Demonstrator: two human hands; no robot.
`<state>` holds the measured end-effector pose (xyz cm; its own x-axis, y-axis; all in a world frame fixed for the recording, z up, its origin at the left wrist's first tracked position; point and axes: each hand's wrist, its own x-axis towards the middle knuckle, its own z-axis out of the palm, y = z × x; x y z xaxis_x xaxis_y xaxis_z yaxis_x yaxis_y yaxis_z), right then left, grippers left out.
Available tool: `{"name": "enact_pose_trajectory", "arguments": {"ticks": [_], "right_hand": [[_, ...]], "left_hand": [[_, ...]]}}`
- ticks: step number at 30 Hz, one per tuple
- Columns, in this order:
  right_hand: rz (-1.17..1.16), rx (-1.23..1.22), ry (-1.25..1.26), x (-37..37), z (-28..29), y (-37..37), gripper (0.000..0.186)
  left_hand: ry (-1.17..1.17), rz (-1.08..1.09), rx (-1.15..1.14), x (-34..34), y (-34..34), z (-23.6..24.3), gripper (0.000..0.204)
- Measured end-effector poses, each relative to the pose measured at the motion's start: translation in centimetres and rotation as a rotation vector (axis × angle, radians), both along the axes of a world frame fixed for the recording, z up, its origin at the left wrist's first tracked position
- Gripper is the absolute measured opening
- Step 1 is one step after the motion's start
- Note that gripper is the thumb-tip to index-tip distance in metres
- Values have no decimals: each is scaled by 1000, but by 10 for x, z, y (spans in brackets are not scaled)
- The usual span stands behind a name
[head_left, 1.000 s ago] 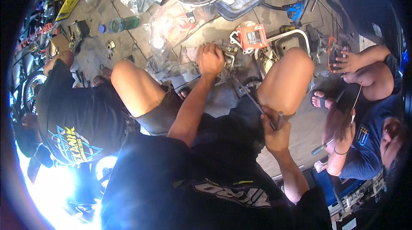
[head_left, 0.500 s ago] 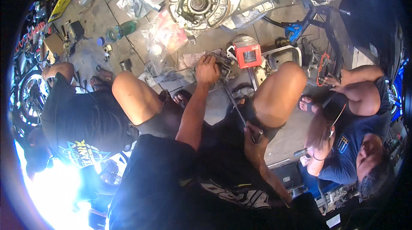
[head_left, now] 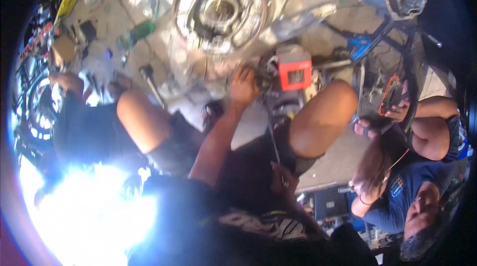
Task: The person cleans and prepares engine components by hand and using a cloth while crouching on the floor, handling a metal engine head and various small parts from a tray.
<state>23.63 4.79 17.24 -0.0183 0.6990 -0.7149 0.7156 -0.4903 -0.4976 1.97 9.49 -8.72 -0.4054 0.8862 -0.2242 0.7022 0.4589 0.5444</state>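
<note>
My left hand (head_left: 244,86) is closed over a dark metal engine part (head_left: 263,86) that lies on a rag between my feet. A long thin metal bar (head_left: 274,142) slants from that part back toward my lap. My right hand (head_left: 284,179) grips the bar's near end, close to my right thigh. Motion blur hides the bar's tip and the detail of the part. Just right of the part stands a red box (head_left: 294,71) with a dark picture on its face.
A large engine casing (head_left: 221,10) spans the far side. A green bottle (head_left: 141,32) lies at far left, and a tool with a thin shaft (head_left: 155,87) near my left knee. At right a co-worker (head_left: 397,201) sits holding a thin tool; another person (head_left: 89,127) is at left.
The whole view has shifted and blurred. My left hand stays on the engine part and my right hand on the bar. The thin-shafted tool now shows by my left knee.
</note>
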Motion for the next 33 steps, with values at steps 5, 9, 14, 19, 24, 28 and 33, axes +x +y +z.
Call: {"name": "enact_pose_trajectory", "arguments": {"ticks": [5,9,14,19,24,28,33], "right_hand": [[-48,-206,79,-15,16,26,22],[-273,-142,-5,-29,23,45,18],[-439,-185,74,-17,13,49,19],[-10,-43,-11,-1,12,32,17],[-310,-139,13,-16,3,45,18],[-351,-92,44,16,-16,22,19],[-337,-34,169,35,-19,16,21]], "left_hand": [[-36,39,16,-4,0,-1,27],[-28,24,-31,-5,8,5,28],[33,35,-68,-3,-3,-2,31],[55,24,-28,-4,-3,-5,31],[90,93,-48,-9,9,0,28],[120,73,-18,-13,-2,-1,27],[75,110,-104,-5,6,6,22]]}}
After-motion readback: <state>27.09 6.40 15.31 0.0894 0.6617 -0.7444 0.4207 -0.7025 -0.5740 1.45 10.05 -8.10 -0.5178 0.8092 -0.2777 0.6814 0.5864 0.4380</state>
